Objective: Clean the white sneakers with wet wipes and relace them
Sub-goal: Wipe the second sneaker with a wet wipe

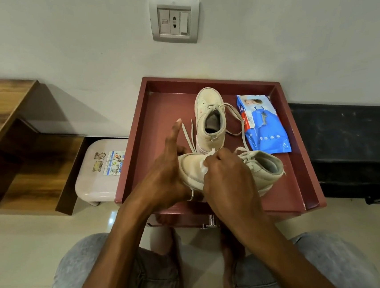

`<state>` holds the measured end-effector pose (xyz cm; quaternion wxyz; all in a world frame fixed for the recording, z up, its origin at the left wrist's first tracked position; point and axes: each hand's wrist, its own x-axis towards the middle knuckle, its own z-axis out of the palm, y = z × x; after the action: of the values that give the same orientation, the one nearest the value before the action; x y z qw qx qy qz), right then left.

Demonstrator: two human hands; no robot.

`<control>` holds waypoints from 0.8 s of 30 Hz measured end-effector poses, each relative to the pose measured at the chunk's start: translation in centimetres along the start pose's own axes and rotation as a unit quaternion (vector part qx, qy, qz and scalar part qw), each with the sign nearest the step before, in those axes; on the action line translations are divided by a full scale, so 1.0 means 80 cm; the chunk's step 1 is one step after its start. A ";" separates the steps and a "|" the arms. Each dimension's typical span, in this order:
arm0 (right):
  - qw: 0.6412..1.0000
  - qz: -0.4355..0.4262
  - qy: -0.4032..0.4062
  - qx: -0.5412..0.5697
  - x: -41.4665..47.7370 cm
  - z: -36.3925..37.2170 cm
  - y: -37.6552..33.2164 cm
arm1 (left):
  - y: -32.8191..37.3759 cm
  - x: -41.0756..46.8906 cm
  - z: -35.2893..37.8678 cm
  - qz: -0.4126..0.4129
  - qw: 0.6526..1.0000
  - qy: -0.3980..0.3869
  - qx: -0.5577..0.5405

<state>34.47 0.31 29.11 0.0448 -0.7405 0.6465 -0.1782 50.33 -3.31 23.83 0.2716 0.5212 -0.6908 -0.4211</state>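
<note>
Setting: low maroon bench [133, 144] with a raised rim, set against a pale wall; the person sits before it, knees below its near edge.
Near sneaker [263, 167]: at the front of the bench, long axis left to right, toe to the left, collar opening to the right.
Wet wipe [204, 165]: white and bunched, pressed on the upper just behind the toe cap.
Right hand [229, 179]: fingers curled tight round the wet wipe, knuckles up, covering the mid-upper.
Left hand [164, 176]: cups the toe end from the left, a ringed finger curled under the sole edge and one digit standing straight and free.
Key relation: the rest of the upper runs rightward from the fingers toward the heel. A stroke along that axis is judged to suit; the right hand is nearer, and the left hand braces.
Obstruction: lacing [246, 159] lies directly in that path.
Far sneaker [209, 116]: upright just behind, toe to the wall, its trailing laces [188, 134] spread over the bench.
Wipes pack [263, 125]: blue, lying flat at the right rear, apart from both hands.
Surroundings: stool [99, 175] on the floor to the left, shelf unit [9, 138] beyond it, wall socket [175, 18] above.
Stage: judged mid-cleaning, with relacing not yet begun.
</note>
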 end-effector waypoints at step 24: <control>0.972 -0.118 0.009 0.204 -0.001 0.007 -0.017 | 0.006 0.004 -0.007 0.037 0.999 0.008 0.038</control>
<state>35.94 0.50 29.00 0.1680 -0.7851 0.5052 -0.3166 50.49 -3.77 24.49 0.2726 0.5088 -0.7229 -0.3797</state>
